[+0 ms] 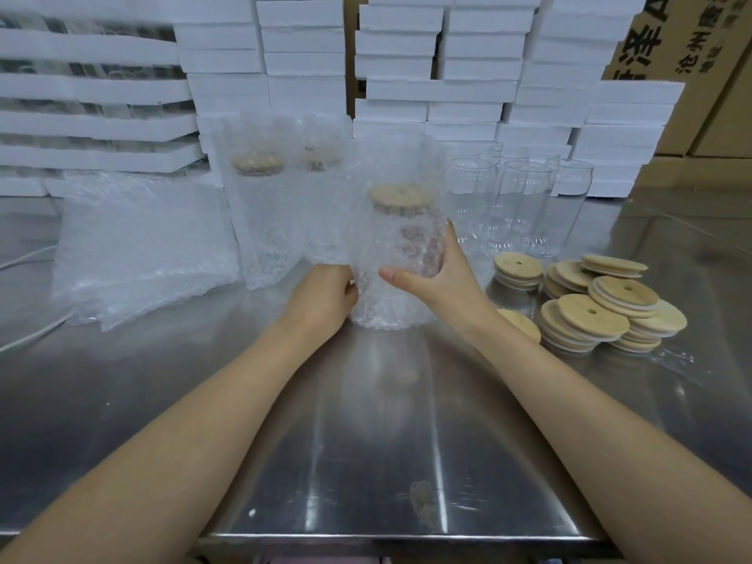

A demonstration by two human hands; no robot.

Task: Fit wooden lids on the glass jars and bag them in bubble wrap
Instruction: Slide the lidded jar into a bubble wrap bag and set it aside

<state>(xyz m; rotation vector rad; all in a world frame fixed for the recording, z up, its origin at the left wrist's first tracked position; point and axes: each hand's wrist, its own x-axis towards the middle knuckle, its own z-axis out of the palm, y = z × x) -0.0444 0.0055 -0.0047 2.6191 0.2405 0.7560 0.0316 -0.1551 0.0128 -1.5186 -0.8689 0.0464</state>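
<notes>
Head view showed us a wall of stacked white foam boxes (439, 91) across the back, with brown cardboard cartons (691, 54) rising behind them on the right. In front lay the steel desk (366, 441), its near half bare and shiny under our forearms. On the left of the desk sat a slumped pile of flat bubble-wrap bags (142, 246). Just right of it, two bagged jars (260, 205) stood upright against the foam, their wooden lids dim through the plastic. At the centre stood the bubble-wrap bag (390, 311) we were working on, its bottom resting on the desk. Inside it, upright, was the glass jar (407, 246), with the bag's mouth standing open above it. To the right, near the foam, a cluster of empty glass jars (525, 205) stood without lids. In front of them lay loose heaps of round wooden lids (590, 307), each with a small hole. Our hands were apart, one on each side of the bag. The left hand (321, 299) gripped the wrap at its lower left edge with curled fingers. The right hand (435, 274) clasped the jar through the plastic, thumb across the front and fingers round the far side. The jar's own wooden lid (399, 196) sat flat on its mouth. A thin white cable (28, 254) trailed along the desk's far left.
</notes>
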